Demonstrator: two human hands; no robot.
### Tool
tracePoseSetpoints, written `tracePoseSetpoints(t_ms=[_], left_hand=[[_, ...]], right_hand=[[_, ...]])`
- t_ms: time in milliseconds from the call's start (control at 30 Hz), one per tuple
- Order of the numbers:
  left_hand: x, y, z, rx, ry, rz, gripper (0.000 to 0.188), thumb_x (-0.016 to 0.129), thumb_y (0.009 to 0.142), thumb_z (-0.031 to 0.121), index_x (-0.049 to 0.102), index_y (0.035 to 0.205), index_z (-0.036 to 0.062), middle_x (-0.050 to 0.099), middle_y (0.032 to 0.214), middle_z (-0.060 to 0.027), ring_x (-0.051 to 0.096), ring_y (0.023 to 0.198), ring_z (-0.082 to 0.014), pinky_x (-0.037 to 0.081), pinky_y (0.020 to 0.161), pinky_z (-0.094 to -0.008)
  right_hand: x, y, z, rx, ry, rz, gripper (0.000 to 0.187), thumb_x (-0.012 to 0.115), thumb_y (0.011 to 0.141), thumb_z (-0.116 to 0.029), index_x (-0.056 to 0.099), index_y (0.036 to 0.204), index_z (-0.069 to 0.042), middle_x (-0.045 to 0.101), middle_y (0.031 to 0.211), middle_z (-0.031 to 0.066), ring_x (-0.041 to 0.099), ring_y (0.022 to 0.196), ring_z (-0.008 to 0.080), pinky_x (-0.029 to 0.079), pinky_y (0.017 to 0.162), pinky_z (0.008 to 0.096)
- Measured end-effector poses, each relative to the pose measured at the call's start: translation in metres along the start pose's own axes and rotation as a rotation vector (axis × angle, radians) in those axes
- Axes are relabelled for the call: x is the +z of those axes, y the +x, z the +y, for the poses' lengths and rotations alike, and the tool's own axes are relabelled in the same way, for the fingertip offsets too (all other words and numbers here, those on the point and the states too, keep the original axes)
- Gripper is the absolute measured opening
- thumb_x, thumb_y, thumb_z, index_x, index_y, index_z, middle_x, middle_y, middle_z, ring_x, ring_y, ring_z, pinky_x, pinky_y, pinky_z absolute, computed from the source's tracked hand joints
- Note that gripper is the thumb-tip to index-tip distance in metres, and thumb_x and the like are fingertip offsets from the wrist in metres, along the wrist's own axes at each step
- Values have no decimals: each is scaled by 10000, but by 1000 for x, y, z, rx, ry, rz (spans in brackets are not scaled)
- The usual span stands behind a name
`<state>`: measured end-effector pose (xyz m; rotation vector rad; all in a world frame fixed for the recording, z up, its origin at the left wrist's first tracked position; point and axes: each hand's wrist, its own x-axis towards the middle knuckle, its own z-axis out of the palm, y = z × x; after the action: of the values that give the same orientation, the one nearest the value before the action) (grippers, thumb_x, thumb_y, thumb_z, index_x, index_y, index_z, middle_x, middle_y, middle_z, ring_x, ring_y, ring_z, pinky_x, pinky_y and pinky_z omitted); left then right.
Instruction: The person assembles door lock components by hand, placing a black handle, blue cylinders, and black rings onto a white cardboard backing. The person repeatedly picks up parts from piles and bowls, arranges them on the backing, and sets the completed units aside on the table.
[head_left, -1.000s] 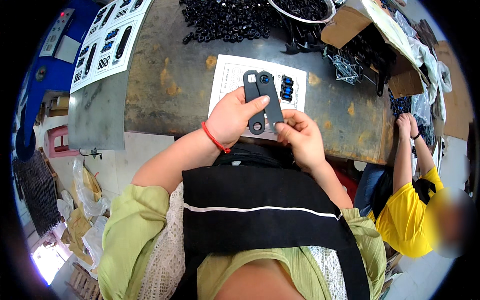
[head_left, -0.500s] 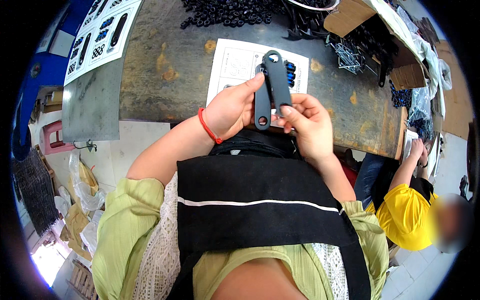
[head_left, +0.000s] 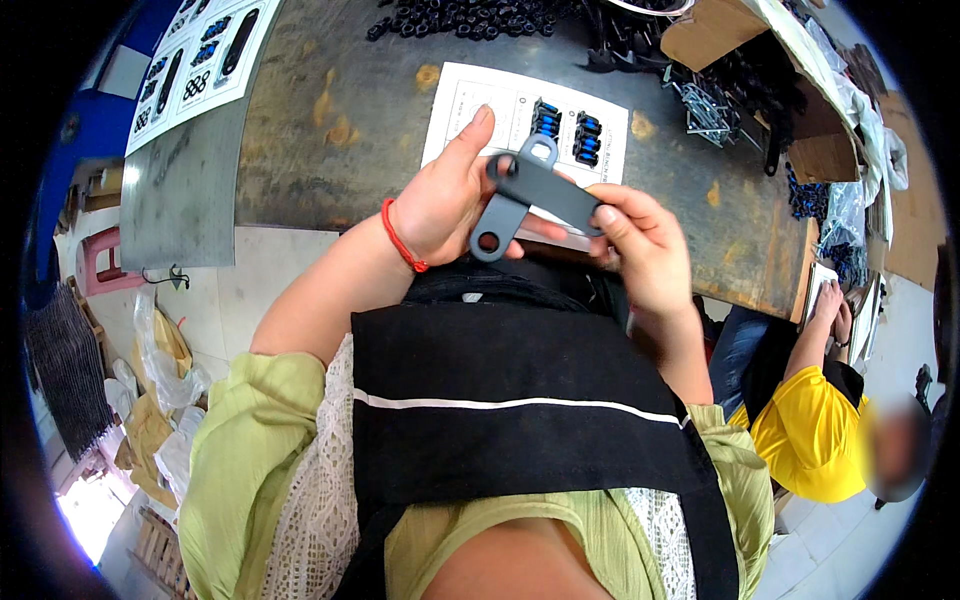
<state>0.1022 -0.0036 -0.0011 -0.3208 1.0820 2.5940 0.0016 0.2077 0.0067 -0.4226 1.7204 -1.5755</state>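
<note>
Two dark grey flat bars with rounded, holed ends lie crossed above the bench edge. The lower bar (head_left: 498,222) slants across the fingers of my left hand (head_left: 440,212), whose thumb sticks up off it. My right hand (head_left: 648,235) pinches the right end of the upper bar (head_left: 560,200) between thumb and fingers. That bar's left end, blurred a little, overlaps the lower one near my left fingers. Just beyond both hands, a white printed sheet (head_left: 612,118) with black-and-blue bolt shapes on it lies on the bench.
Black nuts (head_left: 470,18) are heaped at the bench's (head_left: 330,180) far edge. Silver bolts (head_left: 705,110) lie by a torn cardboard box (head_left: 715,35) at far right. Another printed sheet (head_left: 195,75) is at far left. A co-worker in a yellow top (head_left: 805,430) works at right.
The bars were nearly side by side and upright; now they cross. My right hand has swung the upper bar toward level. My left thumb has lifted off the lower bar.
</note>
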Motion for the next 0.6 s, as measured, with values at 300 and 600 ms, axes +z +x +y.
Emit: tracePoseSetpoints(t_ms=[300,600], left_hand=[[-4,-1,-3,-354,264,-226,447,541,964,234,531,1327,-26,700,959,-177,720,817,-205,543,577,-223],[-18,-2,-12,-454,303,-241,298,569,850,38,595,1143,-11,711,968,-121,705,834,-155,524,609,-219]], right_hand=[[-10,9,-6,-151,-357,5,193,652,920,-60,683,1101,-2,656,855,24,559,722,84,458,649,233],[7,4,-29,-346,-732,-434,583,755,724,-5,569,1274,-56,548,1222,148,608,1082,323,526,889,380]])
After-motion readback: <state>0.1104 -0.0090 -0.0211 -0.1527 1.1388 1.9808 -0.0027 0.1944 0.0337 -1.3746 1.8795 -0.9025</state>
